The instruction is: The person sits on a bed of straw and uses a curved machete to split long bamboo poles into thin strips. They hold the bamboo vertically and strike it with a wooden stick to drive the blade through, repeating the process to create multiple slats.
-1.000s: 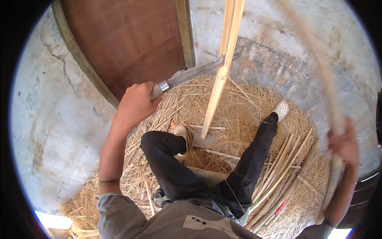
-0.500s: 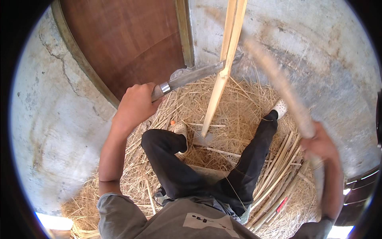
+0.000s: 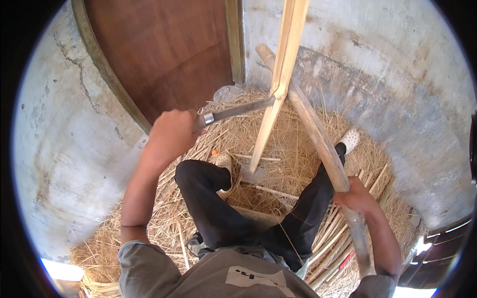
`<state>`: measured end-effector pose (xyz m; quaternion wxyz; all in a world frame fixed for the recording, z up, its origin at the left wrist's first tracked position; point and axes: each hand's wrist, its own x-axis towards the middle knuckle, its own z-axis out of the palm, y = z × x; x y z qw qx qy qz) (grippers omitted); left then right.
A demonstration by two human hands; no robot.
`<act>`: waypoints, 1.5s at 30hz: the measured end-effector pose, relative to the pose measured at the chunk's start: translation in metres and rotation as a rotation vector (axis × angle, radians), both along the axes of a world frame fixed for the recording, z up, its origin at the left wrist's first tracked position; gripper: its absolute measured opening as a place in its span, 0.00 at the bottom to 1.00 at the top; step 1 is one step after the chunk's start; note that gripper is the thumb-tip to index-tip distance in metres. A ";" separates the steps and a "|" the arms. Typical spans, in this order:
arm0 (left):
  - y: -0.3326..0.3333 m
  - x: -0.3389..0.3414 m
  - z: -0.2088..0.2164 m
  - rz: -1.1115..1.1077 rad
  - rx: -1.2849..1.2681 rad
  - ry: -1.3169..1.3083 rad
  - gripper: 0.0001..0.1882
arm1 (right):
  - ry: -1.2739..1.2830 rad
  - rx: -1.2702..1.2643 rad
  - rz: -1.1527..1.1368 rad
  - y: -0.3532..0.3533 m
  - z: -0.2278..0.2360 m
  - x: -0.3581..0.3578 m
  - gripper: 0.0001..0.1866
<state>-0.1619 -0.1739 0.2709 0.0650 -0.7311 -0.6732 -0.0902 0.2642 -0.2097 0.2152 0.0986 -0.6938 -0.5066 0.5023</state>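
Observation:
My left hand (image 3: pixel 174 134) is closed around the handle of a long knife (image 3: pixel 241 110). Its blade points right and sits in the split of an upright bamboo piece (image 3: pixel 267 126); the blade's tip is hidden there. Above the blade the bamboo runs up out of view, and its lower end comes down between my feet. In my right hand (image 3: pixel 357 196) is a thick wooden stick (image 3: pixel 318 134), gripped below its middle. The stick slants up to the left and crosses behind the bamboo close to the blade's far end. Whether it touches the blade I cannot tell.
Straw and shavings (image 3: pixel 293 149) cover the floor. Long thin strips (image 3: pixel 325 248) lie in a bundle by my right leg. A brown door (image 3: pixel 159 49) and a stained wall (image 3: pixel 397 74) stand close ahead. My feet wear pale clogs (image 3: pixel 351 140).
The wooden stick has swung down and left, from right of the bamboo to behind it. My right hand moved left with it. The blade sits slightly lower and reaches less far past the bamboo.

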 end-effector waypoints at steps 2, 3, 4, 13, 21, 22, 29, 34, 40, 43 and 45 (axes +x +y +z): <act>0.008 -0.004 -0.025 -0.017 0.021 -0.054 0.14 | 0.014 0.065 -0.069 -0.004 0.014 0.017 0.36; 0.011 -0.004 -0.032 -0.025 0.022 -0.069 0.14 | -0.055 0.163 -0.140 -0.008 0.035 0.018 0.34; 0.008 -0.002 -0.034 0.000 0.023 -0.068 0.14 | -0.127 0.258 -0.207 -0.012 0.065 0.020 0.32; 0.006 0.004 -0.044 0.009 0.031 -0.135 0.13 | -0.189 0.744 -0.336 0.014 0.002 0.034 0.31; -0.007 -0.012 -0.125 0.011 -0.068 -0.128 0.12 | 0.134 0.190 -0.033 -0.002 -0.042 0.005 0.20; -0.006 -0.014 -0.131 0.014 -0.048 -0.153 0.13 | 0.085 0.245 -0.135 -0.003 -0.027 0.010 0.20; -0.014 -0.013 -0.145 0.079 -0.039 -0.198 0.16 | 0.061 0.576 -0.371 0.016 0.008 -0.004 0.19; -0.022 0.000 -0.154 0.046 -0.168 -0.131 0.18 | 0.178 -0.140 0.011 0.006 -0.143 -0.030 0.17; -0.033 -0.005 -0.207 0.110 -0.139 -0.209 0.18 | 0.126 0.119 -0.090 0.004 -0.090 -0.002 0.20; -0.039 0.001 -0.214 0.123 -0.155 -0.258 0.20 | 0.185 0.402 -0.102 0.011 -0.037 0.008 0.19; -0.044 0.005 -0.212 0.152 -0.174 -0.298 0.21 | 0.168 0.508 -0.134 0.015 -0.014 -0.003 0.18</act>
